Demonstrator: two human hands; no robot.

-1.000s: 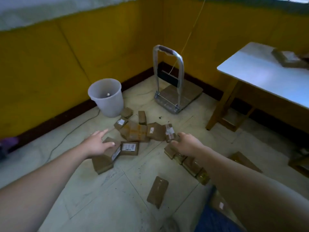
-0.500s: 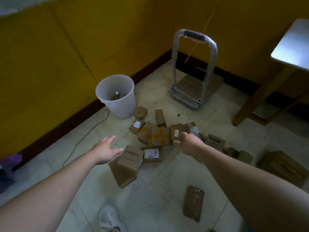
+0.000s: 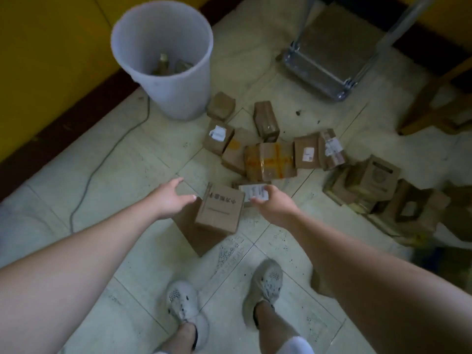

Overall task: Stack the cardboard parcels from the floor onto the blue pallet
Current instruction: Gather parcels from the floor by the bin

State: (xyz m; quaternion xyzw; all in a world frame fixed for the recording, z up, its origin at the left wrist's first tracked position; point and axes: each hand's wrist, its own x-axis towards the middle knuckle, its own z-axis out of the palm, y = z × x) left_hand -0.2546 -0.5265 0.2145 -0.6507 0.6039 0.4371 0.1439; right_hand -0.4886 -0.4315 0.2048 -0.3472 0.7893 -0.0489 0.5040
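The person stands on the tiled floor (image 3: 143, 251) in pale perforated shoes (image 3: 182, 302), both bare arms reaching down towards the scattered cardboard parcels. The left hand (image 3: 169, 198) is spread with fingers apart and grips nothing; its thumb tip lies just beside the upper left corner of a printed cardboard parcel (image 3: 221, 212). That parcel rests on top of a larger flat brown parcel (image 3: 196, 238) lying on the floor in front of the feet. The right hand (image 3: 270, 203) is also loosely spread and holds nothing, with its fingers over a parcel with a white label (image 3: 251, 191) just beyond the printed one; whether they touch it cannot be told. Further out lies a cluster of small parcels, among them a tape-wrapped parcel (image 3: 269, 159), and another heap of boxes (image 3: 370, 180) sits to the right. A white plastic bucket (image 3: 163, 54) stands by the yellow wall, a grey cable (image 3: 102, 159) runs along the floor to its left, and a metal platform trolley (image 3: 329, 47) stands at the top right.
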